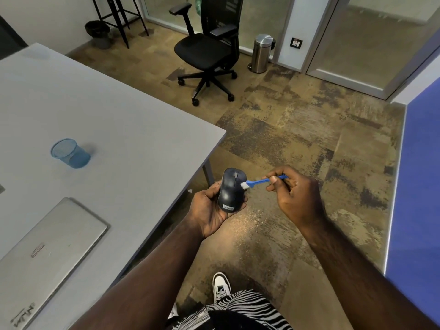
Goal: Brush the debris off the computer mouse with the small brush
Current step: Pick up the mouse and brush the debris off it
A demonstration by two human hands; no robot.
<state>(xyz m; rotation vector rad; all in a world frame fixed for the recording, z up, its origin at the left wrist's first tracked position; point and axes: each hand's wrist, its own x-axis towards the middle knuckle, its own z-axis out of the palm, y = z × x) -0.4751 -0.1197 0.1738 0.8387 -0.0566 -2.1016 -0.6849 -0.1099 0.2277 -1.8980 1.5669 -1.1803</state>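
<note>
A dark computer mouse [231, 190] is cradled in the left hand [210, 208], fingers curled around its sides, held off the table [114, 110] edge above the carpet. At its 3 o'clock side, the white bristles of a small blue brush [258, 181] are pressed against it. The brush handle is pinched between thumb and fingers of the right hand [296, 194].

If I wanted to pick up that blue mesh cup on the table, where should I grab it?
Probably around its side wall, coming from the side: the blue mesh cup stands upright on the table, round and narrowing downward, with nothing close beside it.
</note>
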